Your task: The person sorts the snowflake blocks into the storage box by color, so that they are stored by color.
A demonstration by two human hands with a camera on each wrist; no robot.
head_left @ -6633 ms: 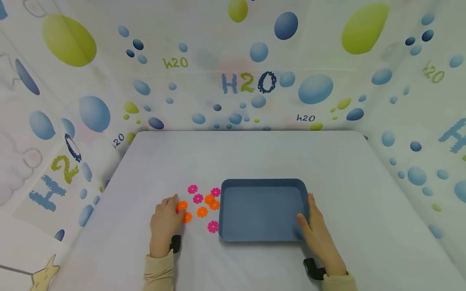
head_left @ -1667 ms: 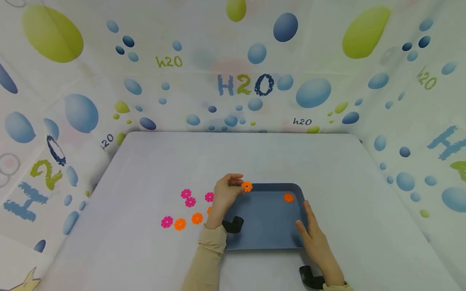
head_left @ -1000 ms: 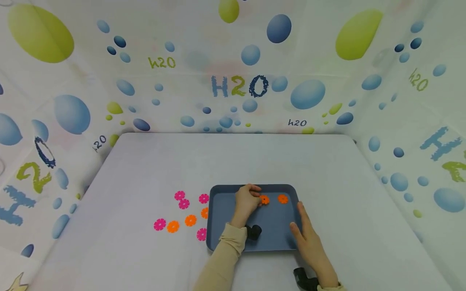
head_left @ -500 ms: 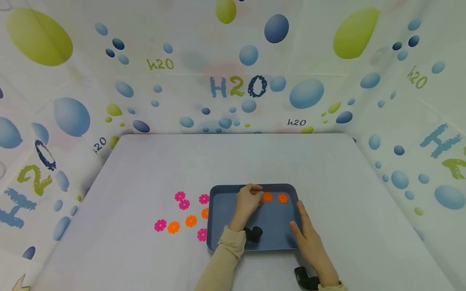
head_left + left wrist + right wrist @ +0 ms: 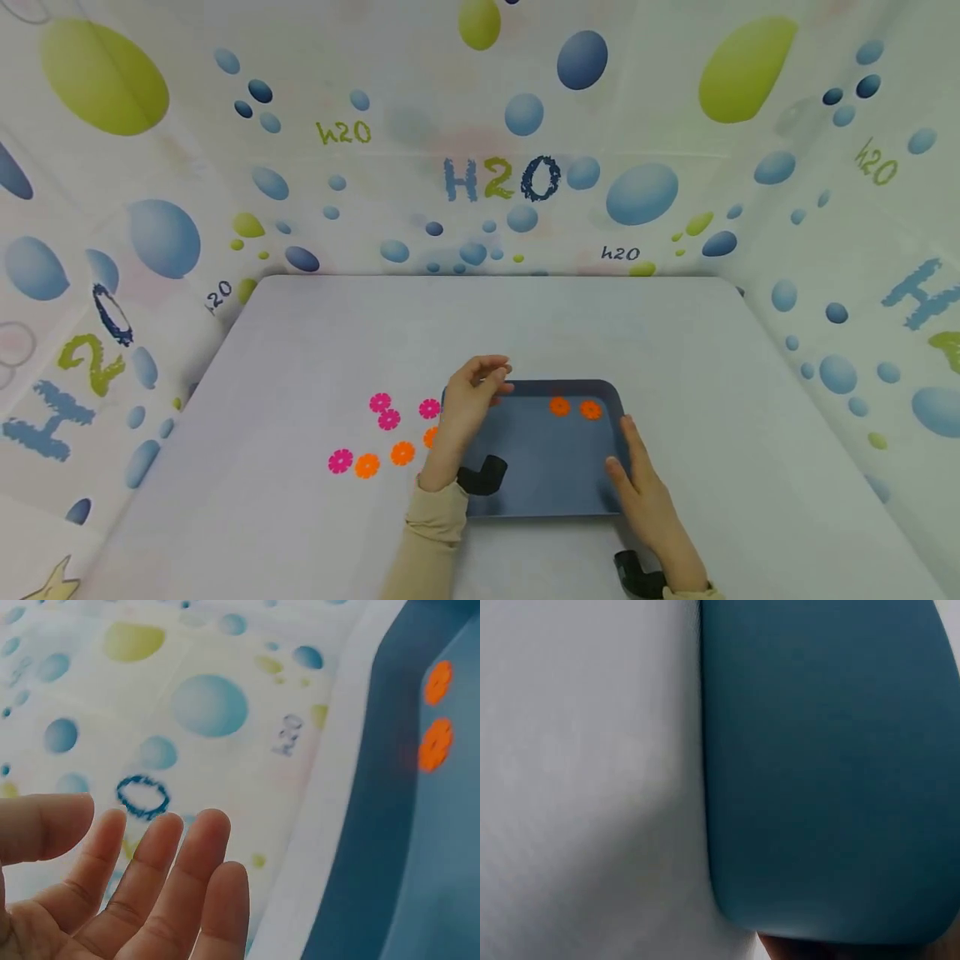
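A blue-grey rectangular tray (image 5: 540, 450) lies on the white table. Two orange flower-shaped notched discs, one an orange disc (image 5: 559, 406) and the other an orange disc (image 5: 591, 409), lie side by side near its far right corner. Above the tray's left side is my left hand (image 5: 468, 404), holding nothing; the left wrist view shows its fingers (image 5: 202, 855) spread and loosely bent. My right hand (image 5: 652, 500) rests against the tray's right edge, fingers straight along the outside, thumb over the inner side. Its fingers are mostly hidden in the right wrist view, behind the tray wall (image 5: 825, 772).
Left of the tray lie loose discs: a pink disc (image 5: 341, 461), an orange disc (image 5: 367, 465), an orange disc (image 5: 402, 453) and several more. The left arm partly covers an orange disc (image 5: 431, 437). Printed curtains surround the table (image 5: 480, 325).
My left hand carried an orange disc from the left into the tray, set it beside the first, let go, and has lifted back leftwards. My right hand has stayed at the tray's edge.
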